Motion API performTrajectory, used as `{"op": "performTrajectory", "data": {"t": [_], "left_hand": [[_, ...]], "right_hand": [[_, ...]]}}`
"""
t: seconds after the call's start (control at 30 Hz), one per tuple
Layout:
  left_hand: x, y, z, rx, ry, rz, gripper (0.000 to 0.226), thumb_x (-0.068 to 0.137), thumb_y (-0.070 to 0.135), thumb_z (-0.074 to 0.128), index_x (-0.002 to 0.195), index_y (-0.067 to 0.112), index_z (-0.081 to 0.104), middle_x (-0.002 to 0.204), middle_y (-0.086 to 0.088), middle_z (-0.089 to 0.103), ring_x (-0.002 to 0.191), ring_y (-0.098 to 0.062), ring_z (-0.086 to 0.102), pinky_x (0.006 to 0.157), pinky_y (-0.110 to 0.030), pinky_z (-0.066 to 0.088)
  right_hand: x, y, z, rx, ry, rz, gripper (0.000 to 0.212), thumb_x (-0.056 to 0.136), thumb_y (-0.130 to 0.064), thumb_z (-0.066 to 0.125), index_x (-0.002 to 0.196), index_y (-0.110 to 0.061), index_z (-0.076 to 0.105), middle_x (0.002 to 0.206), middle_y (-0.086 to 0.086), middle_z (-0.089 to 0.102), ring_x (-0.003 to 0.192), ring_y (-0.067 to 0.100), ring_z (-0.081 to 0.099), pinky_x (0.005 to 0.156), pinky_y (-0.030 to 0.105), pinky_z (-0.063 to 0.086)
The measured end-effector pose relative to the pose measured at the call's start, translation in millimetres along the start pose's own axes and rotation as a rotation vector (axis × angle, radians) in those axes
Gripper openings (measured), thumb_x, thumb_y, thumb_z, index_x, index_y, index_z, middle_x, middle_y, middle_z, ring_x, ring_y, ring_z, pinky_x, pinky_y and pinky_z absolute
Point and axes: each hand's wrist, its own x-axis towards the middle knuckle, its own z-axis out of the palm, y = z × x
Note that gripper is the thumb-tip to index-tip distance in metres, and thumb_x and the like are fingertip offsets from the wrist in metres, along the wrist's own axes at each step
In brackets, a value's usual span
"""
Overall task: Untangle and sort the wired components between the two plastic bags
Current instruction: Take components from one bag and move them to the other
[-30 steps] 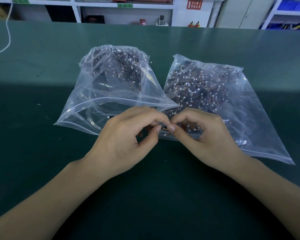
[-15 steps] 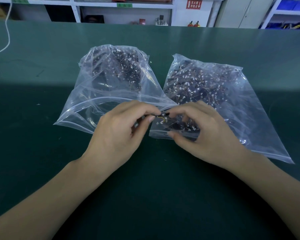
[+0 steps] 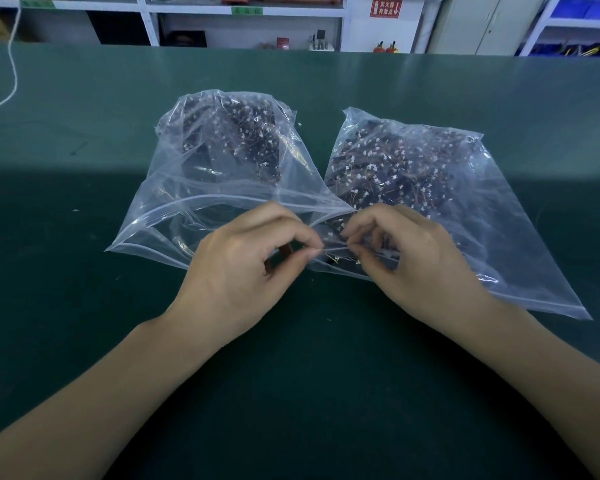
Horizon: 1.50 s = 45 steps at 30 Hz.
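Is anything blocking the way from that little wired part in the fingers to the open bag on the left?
Nothing visible. Both hands pinch the wired part right beside the left bag, whose mouth gapes open toward them.

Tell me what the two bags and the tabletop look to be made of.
Left bag and right bag: thin clear plastic film, glossy and creased, contents visible through them. Tabletop: likely a dark green rubbery mat, smooth with a dull sheen.
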Motion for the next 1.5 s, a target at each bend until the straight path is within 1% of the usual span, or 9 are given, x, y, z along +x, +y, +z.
{"op": "performTrajectory", "data": {"t": [0.27,0.4,0.53,0.73,0.87,1.03,1.17,1.3,1.5], "left_hand": [[5.6,6.8,7.4,0.224,0.016,0.007,0.005,0.092,0.025,0.078,0.094,0.03,0.078,0.093,0.013,0.061,0.077,-0.002,0.052,0.052,-0.036,0.052],[8.8,10.5,14.6,0.299,-0.008,0.051,0.009,0.089,0.02,0.081,0.09,0.028,0.077,0.085,0.01,0.059,0.078,-0.009,0.061,0.048,-0.033,0.049],[7.7,13.0,19.0,0.334,-0.049,0.083,0.01,0.089,0.02,0.081,0.086,0.029,0.077,0.077,0.01,0.055,0.067,-0.009,0.054,0.047,-0.028,0.043],[6.6,10.1,21.7,0.46,-0.157,0.163,0.016,0.104,0.031,0.064,0.102,0.037,0.078,0.075,0.007,0.066,0.064,-0.024,0.067,0.05,-0.034,0.051],[6.3,11.1,27.6,0.564,-0.257,0.106,0.031,0.111,0.04,0.034,0.126,0.044,0.061,0.088,0.007,0.072,0.076,-0.027,0.071,0.06,-0.034,0.048],[4.1,13.6,20.6,0.304,-0.09,0.08,0.014,0.1,0.031,0.061,0.102,0.034,0.075,0.078,0.01,0.066,0.065,-0.021,0.065,0.055,-0.036,0.053],[4.6,13.4,8.6,0.222,-0.056,-0.053,0.004,0.091,0.033,0.059,0.088,0.031,0.062,0.068,0.016,0.05,0.06,-0.012,0.05,0.055,-0.027,0.041],[3.8,-0.4,-10.2,0.362,-0.023,-0.137,0.011,0.093,0.032,0.057,0.082,0.029,0.058,0.074,0.014,0.057,0.062,-0.014,0.054,0.058,-0.029,0.041],[5.3,-30.1,-26.3,0.65,-0.119,-0.286,0.012,0.099,0.032,0.058,0.092,0.023,0.056,0.096,0.0,0.064,0.092,-0.03,0.06,0.075,-0.04,0.041]], "right_hand": [[1.2,-0.9,1.0,0.046,0.099,0.016,0.02,0.093,0.001,0.075,0.102,-0.017,0.071,0.092,-0.015,0.065,0.083,0.012,0.061,0.078,0.021,0.049],[1.5,-2.8,1.3,0.056,0.1,0.019,0.021,0.093,0.001,0.075,0.101,-0.017,0.071,0.093,-0.019,0.062,0.084,0.011,0.061,0.077,0.02,0.048],[1.2,-4.2,1.7,0.061,0.082,0.02,0.019,0.093,0.001,0.076,0.1,-0.016,0.071,0.094,-0.018,0.064,0.086,0.01,0.06,0.079,0.018,0.047],[0.6,-7.5,2.2,0.074,0.053,0.021,0.014,0.094,-0.002,0.074,0.099,-0.016,0.072,0.093,-0.015,0.065,0.086,0.014,0.06,0.078,0.026,0.05],[0.8,-9.1,2.4,0.068,0.036,0.024,0.017,0.093,-0.001,0.074,0.099,-0.016,0.072,0.094,-0.027,0.058,0.086,0.01,0.059,0.08,0.015,0.046],[0.4,-8.3,0.8,0.066,0.019,0.023,0.02,0.091,-0.001,0.076,0.099,-0.018,0.071,0.093,-0.019,0.062,0.085,0.011,0.059,0.076,0.03,0.051],[0.4,-9.2,2.7,0.046,-0.018,-0.013,0.02,0.088,-0.002,0.078,0.098,-0.018,0.072,0.09,-0.015,0.063,0.081,0.014,0.059,0.075,0.036,0.052],[-0.7,-9.5,3.8,0.049,-0.036,-0.017,0.018,0.091,-0.004,0.076,0.1,-0.019,0.073,0.09,-0.017,0.061,0.083,0.01,0.059,0.077,0.031,0.052],[-0.5,-10.5,2.2,0.057,-0.033,0.002,0.018,0.093,-0.004,0.074,0.102,-0.02,0.073,0.091,-0.03,0.055,0.085,0.01,0.06,0.078,0.023,0.05]]}}
